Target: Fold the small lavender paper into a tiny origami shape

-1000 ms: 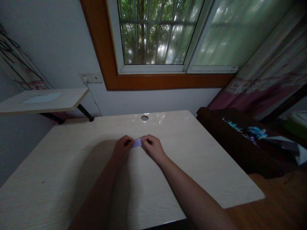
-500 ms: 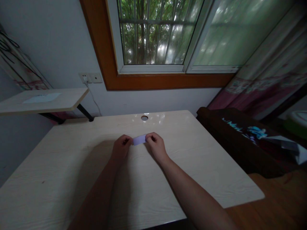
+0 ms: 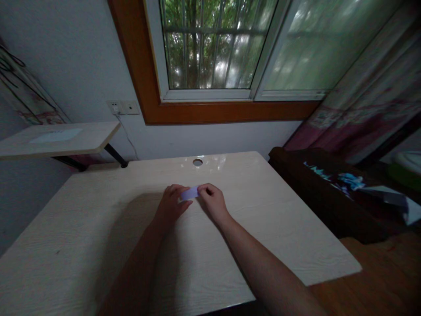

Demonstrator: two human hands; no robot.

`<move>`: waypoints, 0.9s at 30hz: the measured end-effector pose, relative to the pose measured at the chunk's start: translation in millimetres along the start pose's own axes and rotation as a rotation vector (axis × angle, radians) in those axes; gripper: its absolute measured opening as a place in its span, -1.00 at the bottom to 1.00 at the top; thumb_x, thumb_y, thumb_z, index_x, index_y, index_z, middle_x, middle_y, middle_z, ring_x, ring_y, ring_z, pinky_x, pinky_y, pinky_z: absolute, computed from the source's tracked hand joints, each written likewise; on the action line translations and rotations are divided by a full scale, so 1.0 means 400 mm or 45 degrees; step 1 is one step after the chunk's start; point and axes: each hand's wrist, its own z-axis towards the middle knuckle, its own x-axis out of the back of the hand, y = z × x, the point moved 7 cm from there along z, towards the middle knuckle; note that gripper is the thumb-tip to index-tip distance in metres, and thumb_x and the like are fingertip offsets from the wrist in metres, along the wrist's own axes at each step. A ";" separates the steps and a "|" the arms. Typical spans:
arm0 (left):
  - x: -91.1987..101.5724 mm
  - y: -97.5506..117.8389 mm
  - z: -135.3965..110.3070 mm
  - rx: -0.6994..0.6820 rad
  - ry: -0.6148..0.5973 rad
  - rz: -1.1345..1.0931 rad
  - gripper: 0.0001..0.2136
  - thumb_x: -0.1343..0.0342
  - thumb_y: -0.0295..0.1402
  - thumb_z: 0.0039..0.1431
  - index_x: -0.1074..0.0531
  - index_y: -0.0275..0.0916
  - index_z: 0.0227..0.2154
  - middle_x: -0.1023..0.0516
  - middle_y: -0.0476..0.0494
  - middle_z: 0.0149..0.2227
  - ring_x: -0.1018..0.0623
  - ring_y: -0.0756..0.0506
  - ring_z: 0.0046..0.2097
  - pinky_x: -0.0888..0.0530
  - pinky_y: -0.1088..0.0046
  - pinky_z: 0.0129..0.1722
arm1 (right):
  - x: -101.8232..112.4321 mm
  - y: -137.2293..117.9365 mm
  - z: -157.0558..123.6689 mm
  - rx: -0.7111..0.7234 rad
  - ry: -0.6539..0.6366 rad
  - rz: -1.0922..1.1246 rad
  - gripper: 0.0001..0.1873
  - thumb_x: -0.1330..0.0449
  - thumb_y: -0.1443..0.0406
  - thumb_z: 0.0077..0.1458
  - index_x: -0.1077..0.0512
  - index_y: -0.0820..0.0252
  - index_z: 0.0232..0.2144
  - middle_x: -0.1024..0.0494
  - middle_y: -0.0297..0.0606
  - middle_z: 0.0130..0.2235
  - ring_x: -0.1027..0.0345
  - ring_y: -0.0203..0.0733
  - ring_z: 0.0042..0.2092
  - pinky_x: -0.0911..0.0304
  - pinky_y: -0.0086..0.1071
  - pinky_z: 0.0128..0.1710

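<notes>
A small pale purple piece of paper is held between both hands just above the light wooden desk, near its middle. My left hand grips the paper's left end with the fingers curled round it. My right hand pinches the right end. Most of the paper is hidden by the fingers.
A round cable hole sits at the desk's far edge. A second small table stands to the left by the wall socket. A dark bench with cloth lies to the right, under the curtain. A window is ahead.
The hands first drew slightly apart, showing more of the paper, then closed in again. My left fingers now reach over the paper's left end.
</notes>
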 end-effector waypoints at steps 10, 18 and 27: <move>0.003 0.008 -0.002 -0.065 -0.024 0.077 -0.61 -0.21 -0.31 0.17 -0.37 -0.15 0.07 -0.46 -0.19 -0.08 -0.46 -0.16 -0.04 -0.44 0.19 0.05 | -0.008 -0.002 -0.003 -0.002 -0.039 0.013 -0.83 -0.18 0.26 0.02 -0.56 0.19 -0.44 -0.59 -0.28 -0.39 -0.40 -0.18 -0.35 -0.26 -0.37 -0.29; 0.005 -0.002 0.000 0.023 0.002 0.028 -0.65 -0.19 -0.28 0.19 -0.41 -0.15 0.03 -0.50 -0.19 -0.10 -0.49 -0.17 -0.05 -0.46 0.19 0.04 | -0.013 -0.011 -0.004 0.052 -0.076 -0.009 -0.79 -0.19 0.19 0.10 -0.56 0.18 -0.41 -0.58 -0.27 -0.37 -0.40 -0.17 -0.33 -0.27 -0.35 -0.26; 0.021 -0.026 0.006 0.254 0.069 -0.313 -0.76 -0.16 -0.28 0.19 -0.50 -0.18 -0.10 -0.53 -0.16 -0.14 -0.54 -0.09 -0.14 -0.56 0.38 -0.20 | -0.042 -0.031 -0.018 0.126 -0.222 0.049 -0.74 -0.27 0.09 0.08 -0.55 0.15 -0.31 -0.52 -0.29 -0.36 -0.35 -0.21 -0.33 -0.25 -0.38 -0.27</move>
